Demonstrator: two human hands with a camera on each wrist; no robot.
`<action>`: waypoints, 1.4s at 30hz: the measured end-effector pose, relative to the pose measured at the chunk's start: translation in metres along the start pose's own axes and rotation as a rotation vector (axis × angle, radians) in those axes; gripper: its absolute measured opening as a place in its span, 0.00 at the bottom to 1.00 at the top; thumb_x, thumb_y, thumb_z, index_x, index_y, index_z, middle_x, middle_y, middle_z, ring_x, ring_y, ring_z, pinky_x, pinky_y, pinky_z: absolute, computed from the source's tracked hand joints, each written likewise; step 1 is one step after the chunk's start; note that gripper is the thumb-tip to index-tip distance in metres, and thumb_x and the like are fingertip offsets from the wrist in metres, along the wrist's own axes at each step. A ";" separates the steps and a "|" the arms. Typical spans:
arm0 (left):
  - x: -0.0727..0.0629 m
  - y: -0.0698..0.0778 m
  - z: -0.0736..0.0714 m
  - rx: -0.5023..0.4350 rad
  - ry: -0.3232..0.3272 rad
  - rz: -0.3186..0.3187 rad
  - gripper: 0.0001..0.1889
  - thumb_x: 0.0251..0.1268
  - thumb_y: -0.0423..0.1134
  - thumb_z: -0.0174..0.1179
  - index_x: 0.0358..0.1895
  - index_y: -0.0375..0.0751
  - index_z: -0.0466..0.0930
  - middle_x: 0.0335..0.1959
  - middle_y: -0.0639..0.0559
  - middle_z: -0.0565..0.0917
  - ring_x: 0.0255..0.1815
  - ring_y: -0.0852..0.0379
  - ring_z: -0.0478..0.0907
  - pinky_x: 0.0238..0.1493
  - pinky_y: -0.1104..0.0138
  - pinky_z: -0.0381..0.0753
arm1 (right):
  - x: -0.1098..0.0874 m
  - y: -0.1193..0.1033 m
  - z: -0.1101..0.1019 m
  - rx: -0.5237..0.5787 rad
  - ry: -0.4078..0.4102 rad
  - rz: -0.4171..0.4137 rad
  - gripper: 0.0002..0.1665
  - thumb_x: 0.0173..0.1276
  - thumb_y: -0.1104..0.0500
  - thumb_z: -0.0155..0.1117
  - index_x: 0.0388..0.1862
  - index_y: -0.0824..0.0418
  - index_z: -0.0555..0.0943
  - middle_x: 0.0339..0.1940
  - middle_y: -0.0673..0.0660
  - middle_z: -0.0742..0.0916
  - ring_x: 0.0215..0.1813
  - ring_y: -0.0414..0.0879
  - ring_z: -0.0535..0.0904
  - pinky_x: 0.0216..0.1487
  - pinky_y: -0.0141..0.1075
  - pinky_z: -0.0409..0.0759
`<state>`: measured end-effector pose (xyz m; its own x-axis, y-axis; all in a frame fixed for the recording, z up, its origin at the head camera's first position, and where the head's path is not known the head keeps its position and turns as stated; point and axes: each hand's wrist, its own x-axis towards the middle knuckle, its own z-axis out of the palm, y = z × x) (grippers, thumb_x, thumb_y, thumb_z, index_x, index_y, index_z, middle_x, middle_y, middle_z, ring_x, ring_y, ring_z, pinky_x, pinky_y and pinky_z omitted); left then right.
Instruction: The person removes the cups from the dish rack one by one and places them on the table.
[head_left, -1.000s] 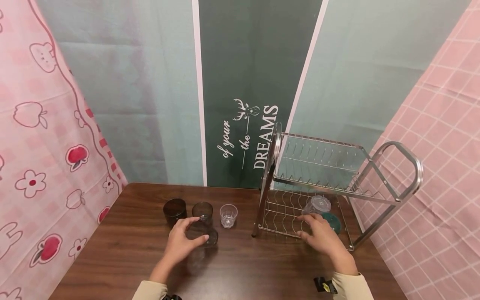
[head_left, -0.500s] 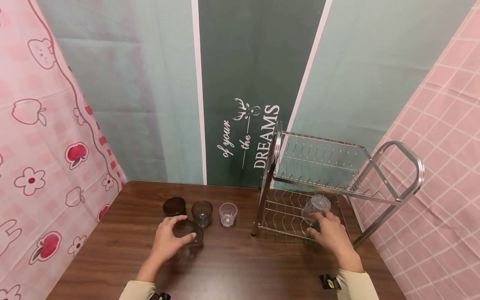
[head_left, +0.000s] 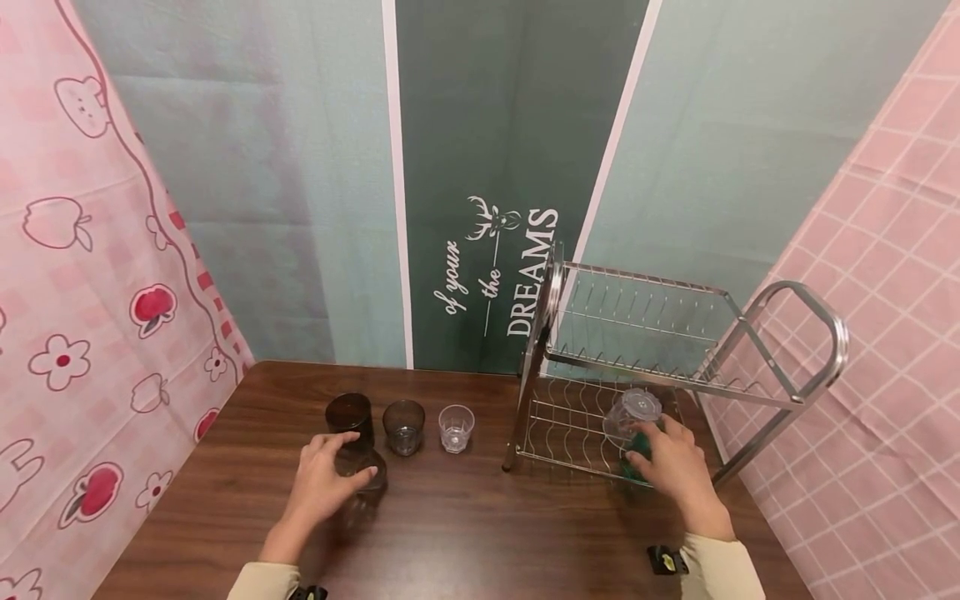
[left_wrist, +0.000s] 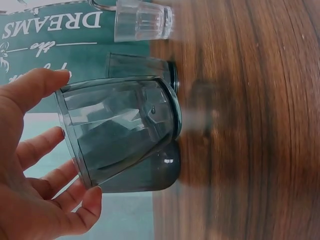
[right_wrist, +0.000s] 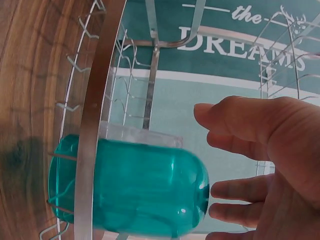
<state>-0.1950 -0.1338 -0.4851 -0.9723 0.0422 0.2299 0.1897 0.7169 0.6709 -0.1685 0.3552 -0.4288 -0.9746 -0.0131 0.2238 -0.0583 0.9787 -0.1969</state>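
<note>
My left hand [head_left: 330, 475] pinches the rim of a smoky grey glass [left_wrist: 120, 125] between thumb and fingers. The glass is upright with a slight tilt, its base close to the table; contact cannot be made out. Just behind it stands a darker brown-black glass [head_left: 349, 417]. My right hand [head_left: 675, 467] is at the lower rack tier, by an upside-down teal glass [right_wrist: 145, 185]. Its fingers are spread close to the base of that glass, thumb apart, not curled round it. A clear glass [head_left: 633, 412], also upside down, sits behind the teal one.
A two-tier metal dish rack [head_left: 637, 367] stands on the right of the wooden table [head_left: 465, 533]. Another smoky glass [head_left: 404, 427] and a small clear glass [head_left: 456, 429] stand upright in a row near the back. Patterned cloths hang around the table.
My left hand has carried the smoky grey glass leftward, to in front of the darker glass. My right hand has shifted right, to the teal glass.
</note>
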 end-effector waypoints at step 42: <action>0.011 -0.019 0.006 0.285 -0.001 0.035 0.26 0.45 0.46 0.70 0.50 0.39 0.79 0.47 0.32 0.70 0.46 0.34 0.65 0.35 0.45 0.67 | 0.004 0.028 0.019 0.169 -0.044 0.022 0.32 0.58 0.62 0.66 0.59 0.70 0.68 0.54 0.83 0.65 0.50 0.83 0.61 0.40 0.68 0.66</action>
<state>-0.2103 -0.1429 -0.4993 -0.9659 0.0711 0.2488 0.1775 0.8818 0.4369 -0.1782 0.3786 -0.4513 -0.9842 -0.0046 0.1768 -0.0689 0.9305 -0.3596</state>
